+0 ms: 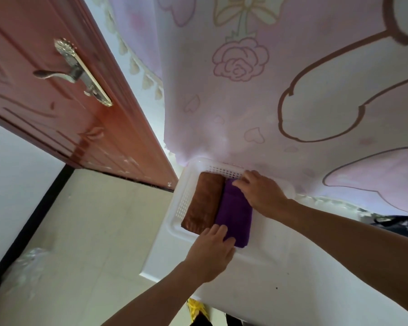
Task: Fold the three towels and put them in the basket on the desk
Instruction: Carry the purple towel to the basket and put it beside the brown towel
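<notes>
While under both hands (211, 245) (260, 191), purple towel (233, 212).

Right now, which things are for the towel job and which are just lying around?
For the job: brown towel, purple towel, white basket, desk, left hand, right hand.
Just around: door, curtain, crumpled plastic on the floor.
</notes>
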Demonstrator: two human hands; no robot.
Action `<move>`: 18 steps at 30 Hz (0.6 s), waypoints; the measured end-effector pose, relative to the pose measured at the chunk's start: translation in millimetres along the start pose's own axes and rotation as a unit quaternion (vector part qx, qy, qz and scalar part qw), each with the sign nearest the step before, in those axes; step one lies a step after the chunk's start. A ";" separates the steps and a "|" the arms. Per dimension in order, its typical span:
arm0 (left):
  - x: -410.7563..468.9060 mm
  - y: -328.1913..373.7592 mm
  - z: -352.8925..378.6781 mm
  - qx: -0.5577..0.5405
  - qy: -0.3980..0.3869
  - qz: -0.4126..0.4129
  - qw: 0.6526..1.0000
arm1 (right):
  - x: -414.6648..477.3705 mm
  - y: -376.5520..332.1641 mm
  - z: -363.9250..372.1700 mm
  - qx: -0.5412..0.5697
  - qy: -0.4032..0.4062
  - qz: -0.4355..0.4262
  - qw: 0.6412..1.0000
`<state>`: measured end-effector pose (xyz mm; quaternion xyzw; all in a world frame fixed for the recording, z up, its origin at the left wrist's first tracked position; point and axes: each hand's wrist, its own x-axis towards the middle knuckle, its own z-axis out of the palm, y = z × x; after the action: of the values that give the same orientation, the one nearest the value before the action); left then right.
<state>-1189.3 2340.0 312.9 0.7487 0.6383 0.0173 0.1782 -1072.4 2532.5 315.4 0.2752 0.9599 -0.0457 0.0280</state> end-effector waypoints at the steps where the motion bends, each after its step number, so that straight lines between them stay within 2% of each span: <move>1: 1.9 0.8 -2.6 -0.009 -0.040 -0.005 0.999 | -1.8 0.1 4.4 0.019 -0.038 -0.001 0.999; 3: 6.1 -0.3 -6.8 -0.003 -0.119 -0.030 0.992 | 0.5 -3.4 14.0 0.040 -0.104 0.017 0.994; 6: 8.1 -4.0 -4.5 0.024 -0.176 -0.049 0.983 | 11.7 -8.0 28.3 0.054 -0.141 0.064 0.986; 15: 11.9 -6.1 1.7 0.015 -0.197 -0.068 0.978 | 22.5 -30.5 55.9 -0.065 -0.131 0.119 0.982; 18: 13.0 -4.2 -1.7 0.012 -0.214 -0.065 0.975 | 25.5 -22.2 43.1 0.001 -0.174 0.117 0.978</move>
<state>-1191.3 2353.5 310.6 0.6940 0.6328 -0.1624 0.3025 -1104.5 2522.8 272.2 0.3735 0.9015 -0.0898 0.1994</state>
